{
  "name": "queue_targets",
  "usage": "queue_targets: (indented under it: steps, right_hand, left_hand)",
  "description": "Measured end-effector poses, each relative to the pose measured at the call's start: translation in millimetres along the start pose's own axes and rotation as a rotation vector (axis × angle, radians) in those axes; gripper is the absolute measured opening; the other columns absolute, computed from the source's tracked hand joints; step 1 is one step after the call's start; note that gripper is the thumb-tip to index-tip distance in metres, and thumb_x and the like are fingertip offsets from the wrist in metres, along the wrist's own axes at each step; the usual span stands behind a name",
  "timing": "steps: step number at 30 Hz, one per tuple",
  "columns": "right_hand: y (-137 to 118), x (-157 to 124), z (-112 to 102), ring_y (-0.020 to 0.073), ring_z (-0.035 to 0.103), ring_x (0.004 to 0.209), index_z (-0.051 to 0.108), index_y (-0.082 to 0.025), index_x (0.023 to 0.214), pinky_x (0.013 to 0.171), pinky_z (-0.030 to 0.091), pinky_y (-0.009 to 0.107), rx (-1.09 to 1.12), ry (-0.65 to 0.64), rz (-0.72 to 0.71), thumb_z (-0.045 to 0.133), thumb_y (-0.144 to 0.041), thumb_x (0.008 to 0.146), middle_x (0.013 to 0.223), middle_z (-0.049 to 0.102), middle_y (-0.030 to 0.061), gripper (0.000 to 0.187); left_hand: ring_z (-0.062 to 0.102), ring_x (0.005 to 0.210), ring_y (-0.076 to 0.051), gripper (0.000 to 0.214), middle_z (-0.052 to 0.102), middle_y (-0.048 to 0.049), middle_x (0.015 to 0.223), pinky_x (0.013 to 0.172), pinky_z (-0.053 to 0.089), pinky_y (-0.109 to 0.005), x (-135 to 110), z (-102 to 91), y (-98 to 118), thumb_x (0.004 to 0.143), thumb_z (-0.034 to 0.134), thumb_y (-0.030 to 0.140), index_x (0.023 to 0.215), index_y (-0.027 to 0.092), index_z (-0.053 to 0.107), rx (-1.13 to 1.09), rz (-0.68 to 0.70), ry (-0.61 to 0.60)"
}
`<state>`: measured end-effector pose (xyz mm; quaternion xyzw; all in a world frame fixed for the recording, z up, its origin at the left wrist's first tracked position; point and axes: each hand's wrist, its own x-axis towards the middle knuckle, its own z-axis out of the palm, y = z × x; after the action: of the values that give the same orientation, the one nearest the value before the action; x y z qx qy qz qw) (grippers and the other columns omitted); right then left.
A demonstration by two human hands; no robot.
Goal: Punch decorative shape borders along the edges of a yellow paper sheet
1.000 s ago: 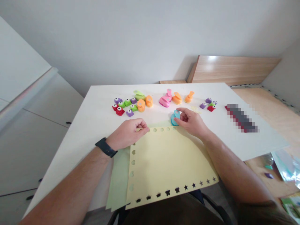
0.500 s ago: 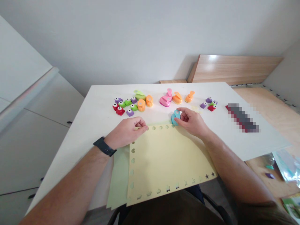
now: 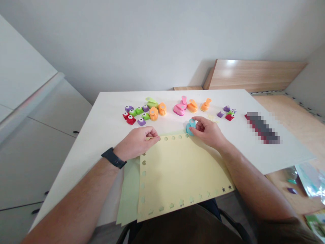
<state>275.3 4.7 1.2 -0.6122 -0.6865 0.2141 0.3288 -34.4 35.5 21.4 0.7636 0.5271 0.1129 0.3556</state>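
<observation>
A pale yellow sheet of paper (image 3: pixel 182 166) lies in front of me, its front edge past the table's edge. Shaped holes run along its left, front and back edges: hearts, crowns, stars and rounds. My left hand (image 3: pixel 138 142) pinches the sheet's back left corner between thumb and fingers. At the sheet's back edge, right of the row of round holes, stands a light blue craft punch (image 3: pixel 189 128). My right hand (image 3: pixel 209 132) grips it from the right, thumb in front and index finger at the top. Pale green sheets (image 3: pixel 130 189) show beneath on the left.
Small purple, green and red punches (image 3: pixel 131 119) sit at the back left beside larger orange ones (image 3: pixel 153 114). Pink (image 3: pixel 179 109) and orange punches stand at back centre. More small punches (image 3: pixel 230 117) and a blurred dark object (image 3: pixel 262 128) lie to the right on the white table (image 3: pixel 101 112).
The sheet's front edge has shifted very slightly upward in view. Both hands keep their holds on the paper and the blue punch.
</observation>
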Motion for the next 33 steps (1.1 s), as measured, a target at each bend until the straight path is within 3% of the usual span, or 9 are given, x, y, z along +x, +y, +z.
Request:
queue_targets:
  steps: [9,19,25,33]
  right_hand:
    - [3.7,2.5,-1.4,0.0118,0.052,0.06,0.067,-0.017,0.123,0.06,0.043,0.026,-0.003,0.079,0.046,0.067,-0.042,0.084,0.073,0.062,-0.0019,0.046]
    - [35.1,16.7,-28.1,0.015,0.055,0.061,0.071,-0.017,0.122,0.061,0.041,0.03,-0.18,0.382,0.173,0.064,-0.042,0.085,0.069,0.063,-0.0008,0.045]
    - [45.5,20.3,-37.2,0.016,0.057,0.062,0.073,-0.018,0.12,0.063,0.042,0.031,-0.221,0.386,0.2,0.064,-0.04,0.083,0.067,0.062,-0.0011,0.044]
    - [48.4,22.5,-31.5,0.0158,0.056,0.063,0.072,-0.02,0.123,0.062,0.038,0.03,-0.264,0.325,0.139,0.061,-0.039,0.085,0.069,0.063,-0.0009,0.044]
  left_hand:
    - [0.067,0.067,-0.017,0.03,0.074,0.0011,0.083,0.056,0.047,-0.027,-1.1,0.3,-0.2,0.087,0.059,0.053,0.09,0.024,0.065,-0.022,0.007,-0.046]
    - [0.067,0.068,-0.018,0.03,0.074,0.0009,0.083,0.058,0.047,-0.027,-0.3,-0.3,-3.4,0.088,0.058,0.053,0.09,0.024,0.066,-0.008,0.028,-0.048]
    - [0.066,0.068,-0.018,0.03,0.073,0.0003,0.082,0.058,0.046,-0.027,-0.1,0.5,-3.7,0.088,0.058,0.053,0.09,0.024,0.066,-0.005,0.029,-0.049]
    - [0.065,0.066,-0.016,0.028,0.072,0.0005,0.081,0.056,0.045,-0.026,-1.0,0.8,-2.2,0.088,0.058,0.051,0.09,0.023,0.065,-0.015,0.023,-0.041]
